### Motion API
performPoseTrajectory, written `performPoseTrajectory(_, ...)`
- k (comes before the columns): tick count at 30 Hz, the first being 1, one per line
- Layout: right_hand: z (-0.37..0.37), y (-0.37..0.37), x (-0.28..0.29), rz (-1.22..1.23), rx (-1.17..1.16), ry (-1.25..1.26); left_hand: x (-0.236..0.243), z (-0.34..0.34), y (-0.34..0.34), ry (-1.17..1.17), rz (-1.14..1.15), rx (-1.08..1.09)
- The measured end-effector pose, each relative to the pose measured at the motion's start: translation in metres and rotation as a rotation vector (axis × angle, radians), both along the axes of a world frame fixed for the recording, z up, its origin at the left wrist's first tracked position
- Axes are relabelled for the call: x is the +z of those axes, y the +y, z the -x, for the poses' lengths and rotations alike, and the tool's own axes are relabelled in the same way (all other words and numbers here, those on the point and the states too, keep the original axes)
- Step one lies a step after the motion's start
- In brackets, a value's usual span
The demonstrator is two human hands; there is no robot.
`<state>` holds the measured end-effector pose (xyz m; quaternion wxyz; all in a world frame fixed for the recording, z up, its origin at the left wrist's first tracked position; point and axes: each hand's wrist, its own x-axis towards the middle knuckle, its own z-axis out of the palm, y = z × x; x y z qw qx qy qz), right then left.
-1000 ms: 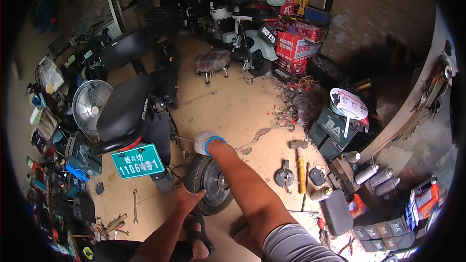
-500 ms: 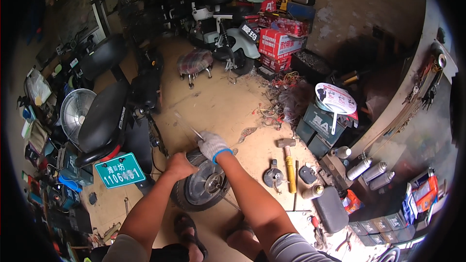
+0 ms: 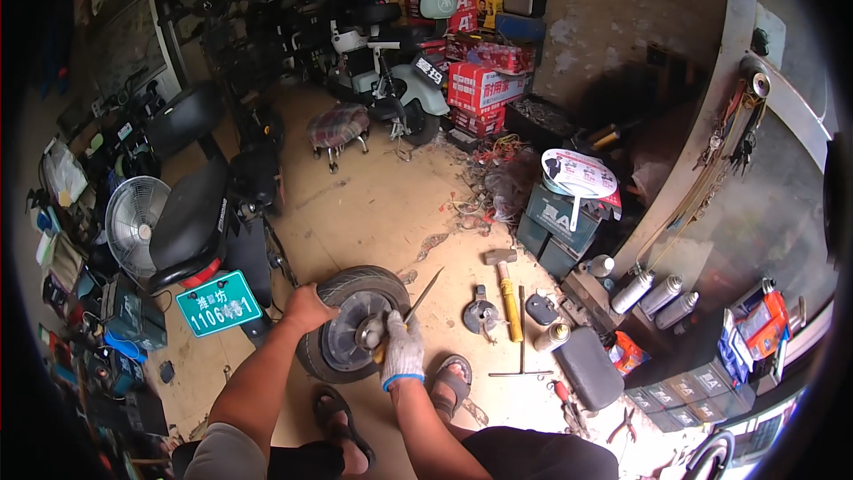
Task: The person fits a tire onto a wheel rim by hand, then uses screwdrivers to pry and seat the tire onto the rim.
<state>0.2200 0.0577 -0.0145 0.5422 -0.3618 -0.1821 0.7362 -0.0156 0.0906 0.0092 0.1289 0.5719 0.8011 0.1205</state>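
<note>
A small scooter wheel [image 3: 342,358] with a black tire [image 3: 355,279] leans in front of my feet, its hub side up toward me. My bare left hand [image 3: 308,308] grips the tire at its upper left edge, thumb over the sidewall. In a white knit glove with a blue cuff, my right hand [image 3: 402,351] is closed around a tire lever [image 3: 426,295]. The lever's thin metal blade points up and to the right, past the tire's edge. A bit of yellow, apparently its handle, shows below the glove. The glove hides part of the hub.
On the floor at right lie a yellow-handled hammer [image 3: 510,304], a round metal part [image 3: 481,314], a T-shaped bar [image 3: 522,338], a spray can [image 3: 553,337], a black seat pad [image 3: 592,368] and pliers [image 3: 624,426]. A scooter [image 3: 188,222] stands close at left; a plaid stool [image 3: 338,125] is farther back.
My right hand has come down and back from the tire's far edge to the hub side. The lever now points up-right instead of up-left. My left hand stays on the tire.
</note>
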Motion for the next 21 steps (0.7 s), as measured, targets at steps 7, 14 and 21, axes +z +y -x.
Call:
performPoseTrajectory(7,0.034,-0.051,-0.046,0.070,0.007,-0.271,-0.002,0.004,-0.011,-0.033,-0.025,0.017)
performPoseTrajectory(14,0.027,-0.055,-0.040,0.046,-0.083,0.011,0.000,0.001,-0.015,-0.069,-0.020,0.047)
performPoseTrajectory(21,0.023,-0.087,-0.021,0.028,0.048,-0.063,-0.007,0.007,-0.014,-0.076,-0.052,0.035)
